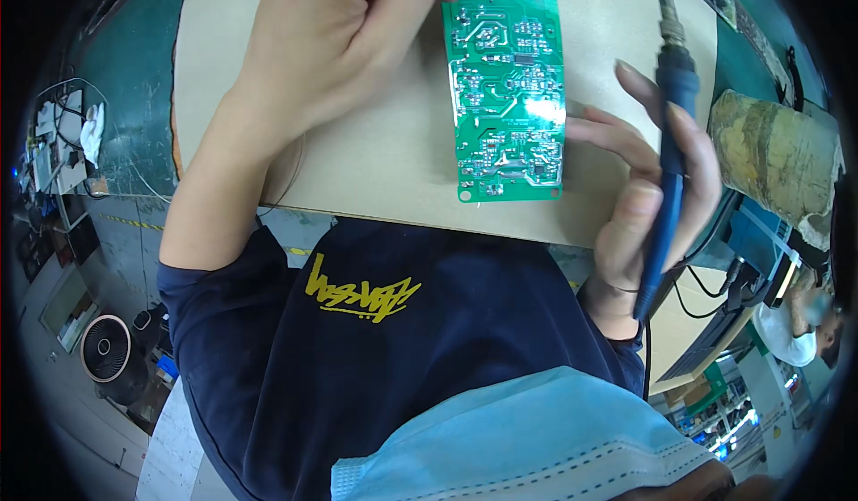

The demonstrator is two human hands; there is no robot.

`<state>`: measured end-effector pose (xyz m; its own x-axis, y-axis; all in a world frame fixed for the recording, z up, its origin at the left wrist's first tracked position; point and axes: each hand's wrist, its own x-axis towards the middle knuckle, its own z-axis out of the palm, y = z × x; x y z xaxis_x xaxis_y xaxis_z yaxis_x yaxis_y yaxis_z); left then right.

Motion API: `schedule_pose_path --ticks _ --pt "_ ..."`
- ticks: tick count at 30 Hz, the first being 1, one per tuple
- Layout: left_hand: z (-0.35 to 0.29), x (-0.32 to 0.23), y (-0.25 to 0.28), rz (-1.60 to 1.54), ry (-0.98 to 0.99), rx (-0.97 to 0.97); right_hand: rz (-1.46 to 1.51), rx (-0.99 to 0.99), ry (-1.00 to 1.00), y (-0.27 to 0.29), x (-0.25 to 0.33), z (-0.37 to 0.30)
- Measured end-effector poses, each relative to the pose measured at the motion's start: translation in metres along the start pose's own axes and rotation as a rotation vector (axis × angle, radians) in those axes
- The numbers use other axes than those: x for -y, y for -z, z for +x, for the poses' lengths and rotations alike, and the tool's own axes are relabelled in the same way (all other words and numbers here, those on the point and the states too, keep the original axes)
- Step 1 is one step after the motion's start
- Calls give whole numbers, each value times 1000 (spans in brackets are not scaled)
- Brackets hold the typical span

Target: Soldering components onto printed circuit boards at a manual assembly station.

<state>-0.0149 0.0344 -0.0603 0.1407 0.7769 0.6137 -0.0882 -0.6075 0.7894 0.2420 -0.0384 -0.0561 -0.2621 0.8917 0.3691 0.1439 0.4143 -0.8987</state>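
A long green circuit board with many small soldered parts stretches away from me above the tan work surface, its far end cut off by the frame. My left hand is closed at the board's far left edge; whatever its fingers pinch is hidden. Below that wrist a thin wire trails down to the table edge. My right hand grips a soldering iron by its blue handle, the metal barrel pointing away past the top of the frame. Some fingers of this hand reach the board's right edge.
The tan board covers part of a green table. A worn, wrapped cylinder stands at the right. Cables and an open carton lie beyond my right arm. A round fan is at lower left; another person sits at far right.
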Motion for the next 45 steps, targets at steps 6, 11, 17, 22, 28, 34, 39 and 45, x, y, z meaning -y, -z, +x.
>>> schedule_pose_path --ticks 6,11,17,22,28,34,39,45 --pt "4 -59 -13 1021 338 325 42 192 37 6 2 -1" --pt "6 -81 -50 1237 511 538 -71 59 176 19 -2 2" --pt "24 -87 -63 1296 571 663 184 -272 -11 24 5 -1" --pt "63 -96 -56 1364 727 849 109 -159 61 36 0 -9" --pt "132 -86 -8 925 837 696 151 -136 120 42 2 -5" --pt "247 -50 -36 1251 808 363 180 -173 138 47 4 2" --pt "346 84 3 1492 526 442 215 -196 92 45 3 3" --pt "394 141 -44 1538 541 645 200 -262 -29 47 4 3"
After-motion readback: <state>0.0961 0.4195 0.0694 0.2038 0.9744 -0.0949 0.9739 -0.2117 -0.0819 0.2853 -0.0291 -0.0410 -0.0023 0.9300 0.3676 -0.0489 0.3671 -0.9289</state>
